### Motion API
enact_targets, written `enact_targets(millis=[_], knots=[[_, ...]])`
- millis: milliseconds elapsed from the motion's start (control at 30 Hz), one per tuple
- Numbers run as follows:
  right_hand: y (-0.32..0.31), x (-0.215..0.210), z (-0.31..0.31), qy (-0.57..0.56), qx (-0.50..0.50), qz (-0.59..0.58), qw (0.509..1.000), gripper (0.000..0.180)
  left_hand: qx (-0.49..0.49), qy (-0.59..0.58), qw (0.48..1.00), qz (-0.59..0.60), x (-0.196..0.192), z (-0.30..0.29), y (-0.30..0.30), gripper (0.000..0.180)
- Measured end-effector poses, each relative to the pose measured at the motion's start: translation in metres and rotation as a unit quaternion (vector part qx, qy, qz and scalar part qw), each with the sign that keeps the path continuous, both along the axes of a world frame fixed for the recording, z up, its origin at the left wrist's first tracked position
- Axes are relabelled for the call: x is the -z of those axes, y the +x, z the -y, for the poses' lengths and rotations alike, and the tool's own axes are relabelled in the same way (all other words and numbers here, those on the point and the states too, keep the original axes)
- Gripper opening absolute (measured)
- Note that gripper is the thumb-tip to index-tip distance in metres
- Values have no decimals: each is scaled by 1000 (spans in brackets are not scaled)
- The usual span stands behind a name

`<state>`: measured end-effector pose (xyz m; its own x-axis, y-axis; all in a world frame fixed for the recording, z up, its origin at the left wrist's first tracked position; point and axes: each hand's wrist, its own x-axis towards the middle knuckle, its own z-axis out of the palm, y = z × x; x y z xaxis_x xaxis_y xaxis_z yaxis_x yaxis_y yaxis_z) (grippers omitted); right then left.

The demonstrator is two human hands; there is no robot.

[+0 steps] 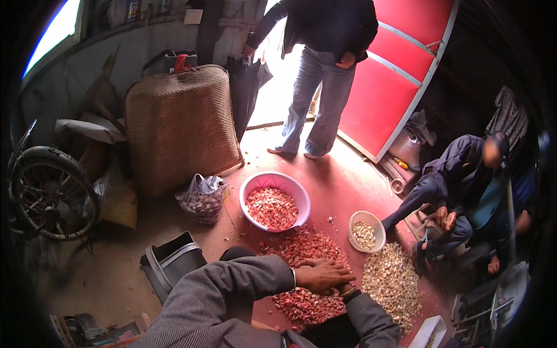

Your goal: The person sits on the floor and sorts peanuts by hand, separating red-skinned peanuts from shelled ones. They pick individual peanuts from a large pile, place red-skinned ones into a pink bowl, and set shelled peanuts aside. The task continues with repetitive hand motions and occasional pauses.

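Note:
My left hand (320, 276) lies across my right hand (346, 287), its fingers stretched out and nothing visible in it. Most of the right hand is hidden beneath the left, including its fingers. Both are above a floor pile of small reddish pieces (307, 246) that look like garlic cloves. Beyond the pile stands a pinkish-white basin (304, 218) holding more of these reddish pieces. To the right lies a heap of pale clove-like pieces (391, 281), and a white plastic basket (378, 246) with similar pale pieces stands at its far edge.
A black bin (172, 265) lies left of my arm, near a plastic bag (203, 200) of dark pieces. A woven panel (183, 122) leans behind. One person (325, 75) stands in the doorway; another (447, 180) sits at right. A wheel (52, 194) is far left.

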<state>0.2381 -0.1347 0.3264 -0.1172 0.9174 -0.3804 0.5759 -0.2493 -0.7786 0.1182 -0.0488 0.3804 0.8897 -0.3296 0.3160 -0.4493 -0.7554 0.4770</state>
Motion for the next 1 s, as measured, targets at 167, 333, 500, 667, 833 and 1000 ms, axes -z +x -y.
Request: enact_targets(millis=[167, 333, 500, 667, 833, 1000], knots=[[-5, 5, 0, 20, -30, 26, 999, 38, 10, -1, 1000, -12, 0, -2, 1, 61], [-8, 7, 6, 27, -49, 37, 998, 38, 19, -60, 997, -44, -4, 4, 1, 39], [-7, 11, 9, 31, -65, 41, 997, 39, 26, -43, 994, -95, -3, 4, 3, 46], [-2, 13, 12, 47, -89, 45, 994, 40, 51, -154, 985, -56, -8, 1, 1, 45], [-8, 10, 1, 121, -133, 107, 978, 40, 31, -381, 911, -152, -24, -21, 6, 40], [2, 19, -8, 114, -135, 66, 982, 36, -133, -385, 911, -65, -19, -40, 14, 38]])
